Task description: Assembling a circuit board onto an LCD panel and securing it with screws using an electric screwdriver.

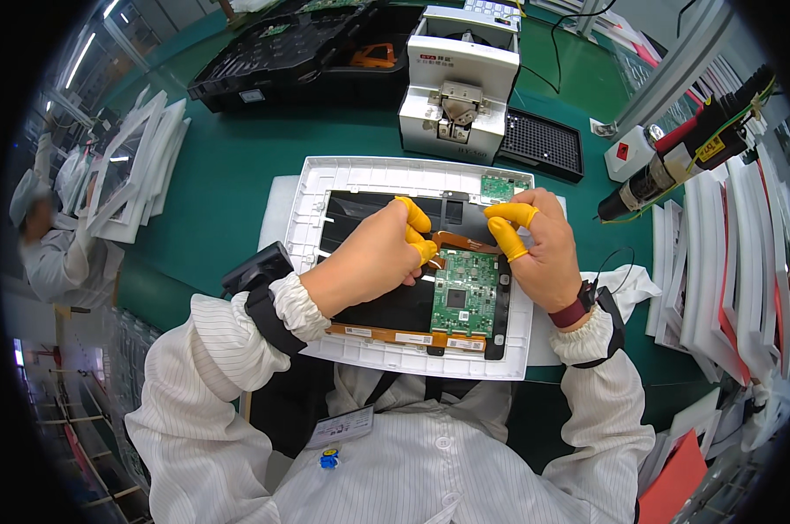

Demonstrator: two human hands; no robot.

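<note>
My left hand (373, 258) has yellow finger covers. Its curled fingers close at the left end of an orange flat flex cable (465, 242), partly hiding it. My right hand (548, 249), in yellow covers too, is beyond the cable's right end, thumb and index tips drawn together; whatever is between them does not show. Under both hands lies a display panel (382, 306) with a black back, set in a white plastic frame (316, 179). A green circuit board (465, 297) is on the panel's right part, below the cable. A smaller green board (500, 187) sits at the frame's upper right corner.
Behind the frame stands a white desktop machine (460, 87), with a black perforated tray (543, 144) beside it. A black case (281, 57) is at the far left. An electric screwdriver (666, 170) hangs at right, near stacked white panels (718, 262). Another person (54, 236) is at left.
</note>
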